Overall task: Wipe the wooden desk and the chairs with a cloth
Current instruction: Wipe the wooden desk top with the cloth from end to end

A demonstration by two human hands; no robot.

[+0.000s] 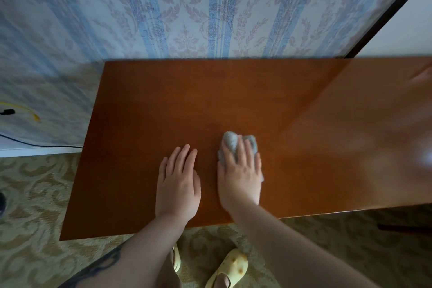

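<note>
Pressing cloth point(238, 145) on desk point(163, 100), right hand point(240, 177) lay fingers fairly straight over it. Left hand point(177, 182) flat, empty, at cloth's 9 o'clock. Risk: bunched cloth slipping loose, leaving streaks; far corners probably missed.

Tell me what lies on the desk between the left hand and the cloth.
Nothing: in the head view, only bare wooden desk separates the left hand from the cloth under the right hand.

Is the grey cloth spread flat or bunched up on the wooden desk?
Bunched up: the grey cloth sits in a rumpled wad beneath the right hand, which presses it onto the reddish-brown wooden desk.
</note>
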